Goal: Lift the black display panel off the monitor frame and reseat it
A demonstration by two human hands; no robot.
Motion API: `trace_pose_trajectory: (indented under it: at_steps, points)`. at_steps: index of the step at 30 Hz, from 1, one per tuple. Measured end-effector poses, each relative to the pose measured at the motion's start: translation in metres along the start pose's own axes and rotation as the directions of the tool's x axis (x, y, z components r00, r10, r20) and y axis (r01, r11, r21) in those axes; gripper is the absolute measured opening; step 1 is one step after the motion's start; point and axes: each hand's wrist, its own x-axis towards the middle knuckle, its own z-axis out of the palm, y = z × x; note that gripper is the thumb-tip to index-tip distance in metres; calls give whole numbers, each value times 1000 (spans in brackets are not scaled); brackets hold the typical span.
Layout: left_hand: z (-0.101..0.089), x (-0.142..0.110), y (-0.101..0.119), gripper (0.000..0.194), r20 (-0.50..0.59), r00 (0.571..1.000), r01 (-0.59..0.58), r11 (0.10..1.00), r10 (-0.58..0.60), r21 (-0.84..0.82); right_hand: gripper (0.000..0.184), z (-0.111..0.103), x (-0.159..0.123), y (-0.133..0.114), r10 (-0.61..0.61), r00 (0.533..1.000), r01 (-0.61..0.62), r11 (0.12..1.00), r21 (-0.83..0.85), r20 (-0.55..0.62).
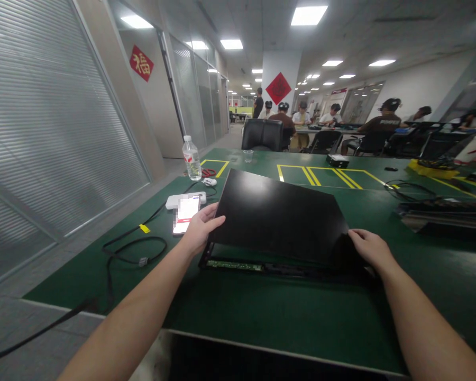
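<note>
A dark, glossy display panel [280, 217] is held at a tilt above the green table. My left hand [201, 227] grips its left edge, with the thumb on the front face and the fingers behind. On the right edge, my right hand [371, 247] is closed with the thumb on top; its other fingers are mostly hidden. Beneath the panel lies a black monitor frame [293, 271], where a strip of green circuit board [235, 265] shows along the near side. The panel covers the rest of the frame.
To the left are a lit phone [187, 212], a white box-shaped device [174, 201], a black cable [137, 241] and a water bottle [192, 159]. A plastic cup [248, 155] stands farther back. Dark flat panels [452, 217] lie at right. People sit at tables beyond.
</note>
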Motion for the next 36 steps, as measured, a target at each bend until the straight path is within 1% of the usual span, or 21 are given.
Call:
trace_pose_trajectory:
  at_steps: [2, 4, 8, 11, 13, 15, 16, 18, 19, 21, 24, 26, 28, 32, 35, 36]
  points:
    - [0, 0, -2, 75, -11, 1000, -28, 1000, 28, -2, 28, -1, -2, -1, 37, 999, -36, 996, 87, -6]
    - [0, 0, -5, 74, -38, 998, -51, 999, 50, -8, 26, -1, -3, -1, 81, 997, -80, 975, 209, 4]
    - [-1, -1, -5, 70, -73, 996, -62, 997, 59, -39, 21, -2, -4, -3, 125, 992, -121, 877, 465, 22]
    - [-3, 0, 0, 64, -91, 994, -67, 996, 62, -59, 22, -8, -5, -10, 172, 984, -163, 750, 641, 48]
    - [-4, 1, 3, 61, -95, 994, -54, 996, 48, -66, 25, -16, -7, -16, 181, 974, -221, 630, 744, 135]
    - [-5, 1, 6, 61, -99, 995, -37, 997, 30, -72, 28, -23, -11, -22, 155, 959, -282, 521, 806, 236]
    - [-5, 2, 7, 62, -103, 994, -29, 997, 22, -73, 28, -27, -13, -25, 131, 950, -311, 474, 824, 284]
    - [-4, 2, 8, 64, -110, 994, -16, 997, 8, -70, 22, -33, -17, -29, 104, 925, -375, 409, 832, 366]
    - [-4, 1, 9, 64, -109, 994, -10, 998, 2, -65, 18, -35, -19, -30, 97, 912, -403, 396, 825, 399]
    - [-3, 1, 9, 63, -99, 995, 5, 999, -9, -48, 14, -39, -24, -34, 80, 896, -430, 404, 808, 437]
    - [-3, 1, 9, 58, -95, 995, 11, 1000, -13, -24, 20, -44, -34, -43, 61, 888, -437, 424, 793, 456]
    - [-4, 1, 9, 56, -98, 995, 12, 1000, -12, -9, 27, -46, -42, -49, 84, 867, -481, 395, 783, 491]
    - [-6, 2, 9, 56, -102, 995, 2, 1000, -2, 0, 28, -48, -48, -54, 63, 877, -460, 400, 793, 477]
    - [-11, 4, 4, 54, -105, 994, -36, 998, 42, 54, 24, -49, -51, -57, 24, 916, -374, 410, 832, 401]
    - [-16, 8, -5, 51, -101, 986, -114, 982, 130, 150, 24, -50, -48, -57, 47, 949, -306, 364, 880, 311]
    - [-18, 10, -9, 53, -65, 991, -101, 979, 114, 175, 24, -50, -48, -58, 64, 958, -284, 343, 895, 280]
